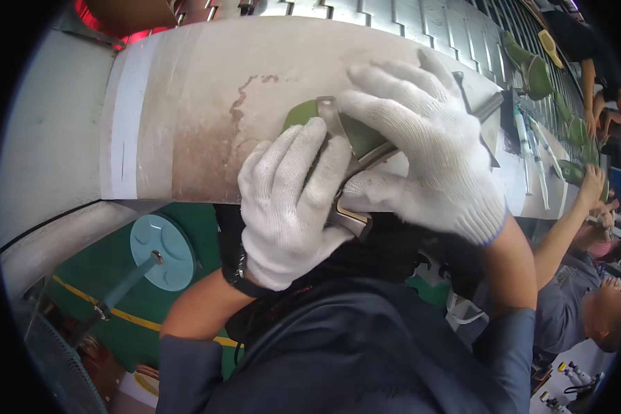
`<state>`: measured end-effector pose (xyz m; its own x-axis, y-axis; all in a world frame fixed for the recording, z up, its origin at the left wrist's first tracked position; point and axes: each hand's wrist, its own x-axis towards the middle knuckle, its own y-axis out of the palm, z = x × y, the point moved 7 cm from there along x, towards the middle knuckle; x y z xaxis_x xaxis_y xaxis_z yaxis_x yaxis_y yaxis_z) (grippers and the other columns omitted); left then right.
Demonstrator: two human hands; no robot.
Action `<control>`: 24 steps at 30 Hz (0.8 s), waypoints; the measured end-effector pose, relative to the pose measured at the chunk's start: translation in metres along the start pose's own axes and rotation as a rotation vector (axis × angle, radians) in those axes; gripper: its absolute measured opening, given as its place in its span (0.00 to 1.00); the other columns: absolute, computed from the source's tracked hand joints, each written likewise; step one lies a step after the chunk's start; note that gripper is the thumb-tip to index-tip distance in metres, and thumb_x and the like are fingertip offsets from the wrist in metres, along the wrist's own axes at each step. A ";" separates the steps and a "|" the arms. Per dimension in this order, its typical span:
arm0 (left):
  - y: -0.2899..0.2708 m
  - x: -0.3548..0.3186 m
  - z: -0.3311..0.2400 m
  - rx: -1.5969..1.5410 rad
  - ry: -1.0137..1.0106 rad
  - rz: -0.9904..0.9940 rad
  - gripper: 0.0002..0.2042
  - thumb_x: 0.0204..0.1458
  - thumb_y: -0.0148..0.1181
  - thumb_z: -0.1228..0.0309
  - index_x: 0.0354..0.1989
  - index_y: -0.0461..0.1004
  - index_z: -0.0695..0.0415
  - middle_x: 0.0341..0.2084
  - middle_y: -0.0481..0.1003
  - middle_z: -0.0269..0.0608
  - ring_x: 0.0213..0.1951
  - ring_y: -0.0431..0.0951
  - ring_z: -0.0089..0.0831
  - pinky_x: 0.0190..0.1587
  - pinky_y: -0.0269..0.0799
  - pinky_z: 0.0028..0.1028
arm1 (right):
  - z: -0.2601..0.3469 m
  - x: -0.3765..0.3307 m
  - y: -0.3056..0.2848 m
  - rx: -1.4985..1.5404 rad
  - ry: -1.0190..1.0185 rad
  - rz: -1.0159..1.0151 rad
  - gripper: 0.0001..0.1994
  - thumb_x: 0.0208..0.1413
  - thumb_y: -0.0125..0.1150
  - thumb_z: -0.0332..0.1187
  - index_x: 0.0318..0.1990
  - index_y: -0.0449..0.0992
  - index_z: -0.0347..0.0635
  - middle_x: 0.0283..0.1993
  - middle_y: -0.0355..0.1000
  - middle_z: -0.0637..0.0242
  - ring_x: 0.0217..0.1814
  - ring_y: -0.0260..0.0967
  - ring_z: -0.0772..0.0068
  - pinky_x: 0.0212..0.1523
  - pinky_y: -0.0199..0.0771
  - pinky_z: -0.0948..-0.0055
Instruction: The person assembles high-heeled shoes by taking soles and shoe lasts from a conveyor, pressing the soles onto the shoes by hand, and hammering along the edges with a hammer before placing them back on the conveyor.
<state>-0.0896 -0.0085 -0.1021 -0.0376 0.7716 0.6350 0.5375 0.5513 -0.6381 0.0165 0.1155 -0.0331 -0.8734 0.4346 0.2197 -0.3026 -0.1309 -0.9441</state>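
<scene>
Both my hands wear white knit gloves and meet over a glossy green part (302, 115) with a grey metal-like strip (329, 116) across it, near the bench's front edge. My left hand (290, 200) is closed round its near left side, fingers curled over it. My right hand (421, 131) grips from the right, its thumb below and fingers above. A dark narrow bar (372, 157) runs between the hands; my right palm hides where it leads. Below the fingers shows a shiny brown-grey edge (352, 219). The part's exact kind cannot be made out.
The pale, stained bench (207, 83) curves ahead. Beyond lies a slatted metal conveyor (421, 31) with several green parts (538, 76). Syringe-like tubes (531, 148) lie at right, beside a grey metal piece (488, 107). A co-worker (566, 303) reaches in there. A blue round stool (160, 252) stands lower left.
</scene>
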 end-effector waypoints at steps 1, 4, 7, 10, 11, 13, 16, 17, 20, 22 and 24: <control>0.000 0.001 0.001 -0.073 -0.046 0.161 0.48 0.40 0.84 0.60 0.73 0.69 0.62 0.69 0.71 0.63 0.67 0.73 0.61 0.68 0.69 0.53 | -0.005 -0.007 -0.004 -0.022 -0.058 -0.077 0.34 0.40 0.84 0.38 0.60 0.83 0.42 0.69 0.77 0.50 0.74 0.72 0.43 0.77 0.67 0.45; -0.008 0.007 -0.002 -0.146 -0.033 0.236 0.50 0.46 0.83 0.52 0.74 0.66 0.65 0.72 0.68 0.67 0.70 0.71 0.65 0.73 0.63 0.56 | -0.062 -0.039 -0.026 0.113 0.174 -0.283 0.28 0.55 0.72 0.30 0.66 0.80 0.40 0.71 0.74 0.44 0.74 0.72 0.43 0.74 0.71 0.54; -0.013 0.024 0.001 -0.162 -0.012 0.247 0.44 0.53 0.79 0.51 0.71 0.69 0.69 0.70 0.70 0.68 0.71 0.71 0.65 0.74 0.64 0.51 | -0.115 -0.074 -0.045 0.018 0.485 -0.155 0.25 0.59 0.59 0.21 0.65 0.81 0.40 0.65 0.78 0.43 0.65 0.79 0.46 0.66 0.79 0.59; 0.001 0.049 0.010 -0.212 -0.077 0.283 0.36 0.55 0.77 0.62 0.69 0.71 0.67 0.67 0.74 0.65 0.68 0.74 0.60 0.73 0.67 0.46 | -0.134 -0.094 -0.037 0.135 0.485 0.015 0.26 0.58 0.58 0.20 0.66 0.80 0.41 0.63 0.80 0.47 0.62 0.80 0.46 0.65 0.79 0.59; 0.006 0.058 0.011 -0.209 -0.068 0.283 0.36 0.55 0.77 0.62 0.69 0.71 0.67 0.67 0.74 0.65 0.68 0.74 0.60 0.73 0.67 0.46 | -0.134 -0.096 -0.040 0.135 0.487 0.005 0.26 0.58 0.58 0.20 0.66 0.80 0.41 0.63 0.80 0.47 0.62 0.80 0.46 0.65 0.79 0.59; 0.020 0.074 0.010 -0.237 -0.101 0.394 0.35 0.55 0.75 0.64 0.70 0.71 0.66 0.65 0.75 0.63 0.66 0.77 0.58 0.71 0.70 0.45 | -0.117 -0.090 -0.038 0.178 0.439 0.124 0.28 0.58 0.58 0.19 0.67 0.79 0.43 0.61 0.81 0.48 0.62 0.80 0.46 0.65 0.78 0.59; 0.037 0.089 0.005 -0.197 -0.128 0.441 0.38 0.55 0.75 0.63 0.73 0.69 0.63 0.61 0.78 0.62 0.63 0.80 0.56 0.68 0.73 0.44 | -0.112 -0.090 -0.036 0.149 0.352 0.137 0.25 0.58 0.58 0.21 0.65 0.80 0.42 0.61 0.81 0.49 0.62 0.79 0.44 0.65 0.78 0.57; 0.043 0.092 0.006 -0.213 -0.183 0.501 0.38 0.55 0.75 0.63 0.74 0.68 0.63 0.61 0.78 0.62 0.62 0.80 0.56 0.68 0.73 0.45 | -0.109 -0.091 -0.034 0.098 0.316 0.180 0.24 0.58 0.58 0.21 0.64 0.80 0.42 0.61 0.81 0.49 0.62 0.78 0.44 0.65 0.78 0.56; 0.047 0.095 0.005 -0.243 -0.173 0.531 0.40 0.56 0.74 0.62 0.76 0.66 0.61 0.60 0.79 0.63 0.62 0.81 0.56 0.67 0.73 0.44 | -0.095 -0.104 -0.029 0.096 0.208 0.112 0.25 0.59 0.56 0.20 0.64 0.81 0.44 0.57 0.81 0.51 0.58 0.78 0.45 0.62 0.78 0.55; 0.046 0.099 0.001 -0.269 -0.186 0.570 0.41 0.56 0.74 0.63 0.77 0.65 0.62 0.62 0.78 0.62 0.64 0.80 0.55 0.68 0.72 0.43 | -0.098 -0.112 -0.028 0.057 0.213 0.133 0.25 0.59 0.55 0.19 0.64 0.81 0.44 0.57 0.81 0.52 0.58 0.77 0.46 0.62 0.78 0.55; 0.049 0.100 0.000 -0.293 -0.201 0.608 0.42 0.56 0.74 0.64 0.78 0.64 0.62 0.64 0.77 0.62 0.66 0.79 0.53 0.70 0.71 0.42 | -0.099 -0.114 -0.032 -0.039 0.134 0.143 0.31 0.52 0.57 0.16 0.65 0.81 0.44 0.58 0.79 0.48 0.61 0.74 0.44 0.66 0.74 0.55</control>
<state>-0.0668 0.0955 -0.0699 0.2017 0.9751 0.0916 0.7165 -0.0832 -0.6926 0.1632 0.1582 -0.0517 -0.8471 0.5290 0.0509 -0.1622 -0.1660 -0.9727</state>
